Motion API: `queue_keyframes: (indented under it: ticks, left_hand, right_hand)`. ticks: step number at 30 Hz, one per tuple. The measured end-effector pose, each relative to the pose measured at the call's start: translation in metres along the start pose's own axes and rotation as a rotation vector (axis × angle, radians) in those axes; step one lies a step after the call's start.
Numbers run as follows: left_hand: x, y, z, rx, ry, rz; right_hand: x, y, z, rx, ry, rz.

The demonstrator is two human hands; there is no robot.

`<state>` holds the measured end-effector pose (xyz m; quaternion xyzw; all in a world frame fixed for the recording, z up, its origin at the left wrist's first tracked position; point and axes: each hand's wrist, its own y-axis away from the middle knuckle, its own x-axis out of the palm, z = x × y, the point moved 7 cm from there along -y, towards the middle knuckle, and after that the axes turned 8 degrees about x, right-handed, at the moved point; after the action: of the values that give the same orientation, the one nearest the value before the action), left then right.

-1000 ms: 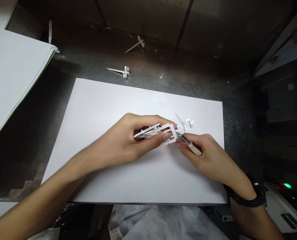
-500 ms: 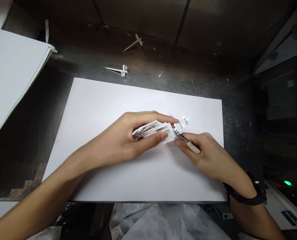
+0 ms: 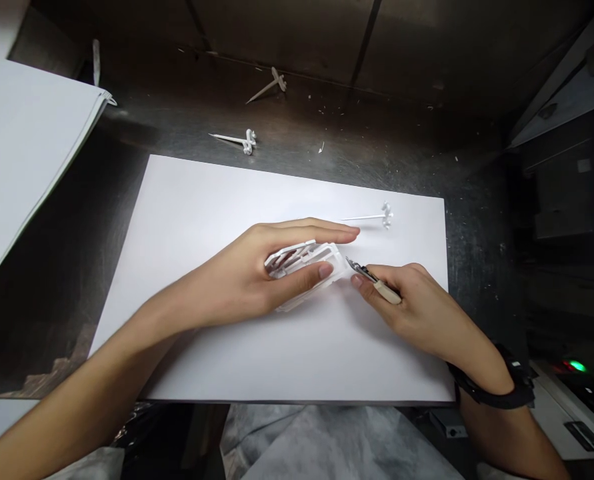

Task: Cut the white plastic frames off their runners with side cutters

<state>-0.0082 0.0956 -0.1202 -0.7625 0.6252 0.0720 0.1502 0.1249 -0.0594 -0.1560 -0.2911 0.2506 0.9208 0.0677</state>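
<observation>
My left hand (image 3: 257, 273) holds white plastic frame-like parts (image 3: 333, 252) between its thumb and fingers, above a white sheet (image 3: 277, 360). Its palm hides part of them. In my right hand (image 3: 417, 300) is a pair of nippers (image 3: 387, 292) with a beige handle, the fingers wrapped round it. The metal tips of the nippers point at the right end of the plastic parts, with a small gap between. Just beyond my left fingertips, a white plastic sprue (image 3: 387, 215) with a long thin stem is on the sheet, apart from the parts.
Two more sprues, a nearer one (image 3: 248, 141) and a farther one (image 3: 278, 80), lie on the dark metal tabletop (image 3: 177, 120) amid small white scraps (image 3: 321, 148). A white stack (image 3: 37, 133) is at the left. A device with a green light (image 3: 577, 366) sits at the lower right.
The sprue has come off the white plastic parts and dropped to the sheet, a little up and to the right. The nippers have moved slightly away from the parts. Both hands have barely moved.
</observation>
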Motion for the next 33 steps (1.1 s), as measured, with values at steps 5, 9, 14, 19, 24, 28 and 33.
queue_keyframes:
  ticks: [5,9,14,19,24,28,33]
  left_hand:
    - [-0.003,0.001,0.005,-0.049,0.004,-0.022]
    - [-0.005,0.004,0.007,-0.073,0.041,-0.081]
    - [-0.002,0.006,0.006,-0.062,0.136,-0.150]
    - [0.014,0.003,0.012,-0.121,0.259,-0.083]
    - [0.018,0.001,0.013,-0.133,0.278,-0.077]
    - [0.024,0.003,0.016,-0.182,0.299,0.012]
    - [0.022,-0.001,0.020,-0.164,0.231,-0.001]
  right_hand:
    - [-0.003,-0.002,-0.002,0.022,-0.074,-0.034]
    - [-0.008,-0.001,-0.004,0.040,-0.176,-0.110]
    - [-0.013,0.004,0.010,-0.078,-0.357,-0.128]
    - [-0.008,0.005,0.024,-0.226,-0.481,-0.070]
    - [-0.006,0.006,0.025,-0.286,-0.424,-0.103]
    - [-0.006,0.006,0.023,-0.282,-0.401,-0.130]
    - [-0.006,0.002,0.016,-0.267,-0.370,-0.163]
